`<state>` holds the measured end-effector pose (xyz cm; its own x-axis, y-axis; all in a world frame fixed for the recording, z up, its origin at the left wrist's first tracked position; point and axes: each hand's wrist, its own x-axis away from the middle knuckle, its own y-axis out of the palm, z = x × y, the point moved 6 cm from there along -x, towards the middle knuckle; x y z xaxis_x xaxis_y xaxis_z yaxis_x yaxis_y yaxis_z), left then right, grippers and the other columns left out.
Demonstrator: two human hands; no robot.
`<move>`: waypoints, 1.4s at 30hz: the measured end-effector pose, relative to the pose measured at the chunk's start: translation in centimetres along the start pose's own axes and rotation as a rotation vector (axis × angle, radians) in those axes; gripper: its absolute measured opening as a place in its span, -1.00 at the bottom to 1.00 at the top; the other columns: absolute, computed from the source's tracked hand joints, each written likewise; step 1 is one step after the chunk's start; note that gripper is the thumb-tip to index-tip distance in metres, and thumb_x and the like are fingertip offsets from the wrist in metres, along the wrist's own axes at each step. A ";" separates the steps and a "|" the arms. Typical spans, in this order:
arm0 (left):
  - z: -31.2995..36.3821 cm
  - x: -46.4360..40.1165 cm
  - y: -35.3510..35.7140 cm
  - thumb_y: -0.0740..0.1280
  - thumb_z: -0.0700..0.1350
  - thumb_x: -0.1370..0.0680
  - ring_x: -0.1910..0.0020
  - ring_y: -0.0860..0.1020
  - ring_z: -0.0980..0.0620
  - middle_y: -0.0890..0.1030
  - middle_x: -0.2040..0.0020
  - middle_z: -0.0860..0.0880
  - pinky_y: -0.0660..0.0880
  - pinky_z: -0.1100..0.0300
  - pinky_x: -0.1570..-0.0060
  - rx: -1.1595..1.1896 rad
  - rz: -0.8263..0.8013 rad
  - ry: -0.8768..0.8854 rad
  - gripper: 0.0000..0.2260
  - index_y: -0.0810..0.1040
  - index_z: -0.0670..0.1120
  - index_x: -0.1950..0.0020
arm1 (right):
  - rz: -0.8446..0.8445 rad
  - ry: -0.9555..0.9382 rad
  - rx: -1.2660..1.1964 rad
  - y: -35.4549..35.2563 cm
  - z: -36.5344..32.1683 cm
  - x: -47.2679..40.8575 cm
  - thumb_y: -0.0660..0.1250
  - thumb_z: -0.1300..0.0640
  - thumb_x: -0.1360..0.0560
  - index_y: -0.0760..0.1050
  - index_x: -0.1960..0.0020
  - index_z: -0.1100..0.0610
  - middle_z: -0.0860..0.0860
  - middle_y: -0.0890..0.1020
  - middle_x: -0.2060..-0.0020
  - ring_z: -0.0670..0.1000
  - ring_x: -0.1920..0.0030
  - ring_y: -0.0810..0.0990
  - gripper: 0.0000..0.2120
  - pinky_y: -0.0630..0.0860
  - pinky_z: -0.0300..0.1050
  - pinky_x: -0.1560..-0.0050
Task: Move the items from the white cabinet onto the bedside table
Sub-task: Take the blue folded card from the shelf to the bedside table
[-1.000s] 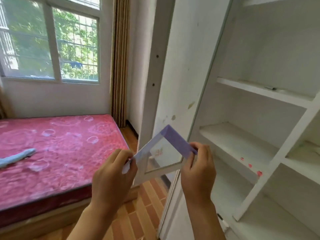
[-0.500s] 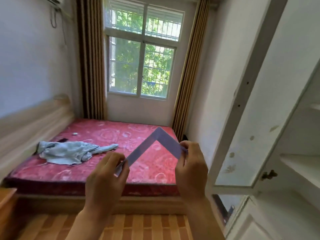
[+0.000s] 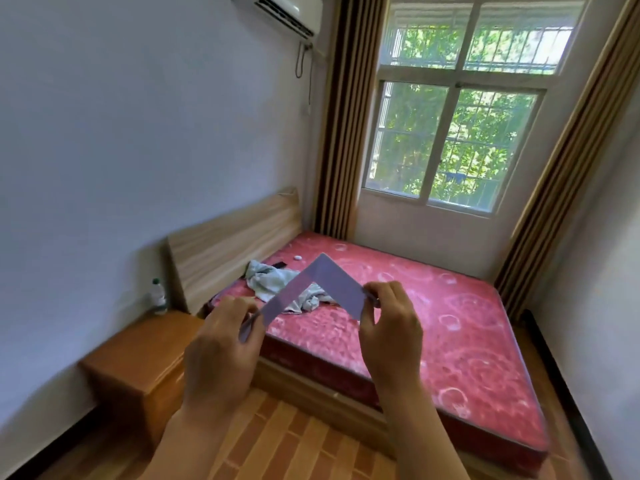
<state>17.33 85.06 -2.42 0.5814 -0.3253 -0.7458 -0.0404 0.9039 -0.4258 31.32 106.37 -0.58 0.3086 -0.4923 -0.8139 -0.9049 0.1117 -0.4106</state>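
My left hand [image 3: 221, 344] and right hand [image 3: 389, 327] each pinch one end of the purple L-shaped piece [image 3: 322, 284], its corner pointing up, held in the air between them over the near edge of the bed [image 3: 450, 334]. Near left stands the bedside table [image 3: 138, 362], a bottle [image 3: 158, 296] behind it.

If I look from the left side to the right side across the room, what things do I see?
bottle → bedside table → left hand → purple paper → right hand → right curtain
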 end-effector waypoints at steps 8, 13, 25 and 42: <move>-7.6 -3.7 2.8 0.39 -0.10 -0.61 0.20 0.51 0.08 0.55 0.11 0.08 0.41 0.25 0.28 -0.164 0.020 -0.083 -0.96 0.55 -0.03 -0.01 | -0.150 -0.035 -0.090 11.5 0.7 -3.4 0.43 0.41 -0.46 0.61 -0.05 0.18 0.04 0.62 0.05 0.14 0.12 0.64 -0.77 0.54 -0.03 0.27; -11.7 -6.0 4.3 0.38 -0.05 -0.60 0.23 0.48 0.13 0.58 0.14 0.08 0.32 0.43 0.26 -0.292 0.027 -0.163 -0.93 0.58 -0.03 0.03 | -0.232 -0.076 -0.182 18.9 0.6 -5.6 0.41 0.42 -0.47 0.61 -0.03 0.19 0.05 0.62 0.06 0.15 0.12 0.61 -0.80 0.50 -0.03 0.26; -20.2 -6.8 1.9 0.46 -0.19 -0.55 0.26 0.54 -0.04 0.58 0.18 0.09 0.51 0.07 0.30 -0.518 0.145 -0.446 -0.86 0.55 0.03 0.07 | -0.464 -0.162 -0.387 33.8 -4.5 -6.1 0.44 0.37 -0.45 0.62 -0.01 0.16 0.01 0.59 0.10 0.09 0.14 0.55 -0.81 0.32 -0.09 0.26; -40.6 -14.2 -6.6 0.48 -0.21 -0.54 0.30 0.53 -0.01 0.57 0.17 0.09 0.49 0.13 0.36 -0.472 0.151 -0.464 -0.86 0.57 0.01 0.07 | -0.544 -0.131 -0.396 51.0 -18.4 -5.4 0.37 0.34 -0.50 0.62 -0.04 0.10 -0.07 0.57 0.06 0.03 0.11 0.57 -0.79 0.54 0.03 0.22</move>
<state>-23.63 72.44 -9.85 0.8259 0.0430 -0.5621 -0.4375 0.6777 -0.5910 -21.89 98.86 -9.53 0.7601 -0.2778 -0.5875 -0.6423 -0.4588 -0.6140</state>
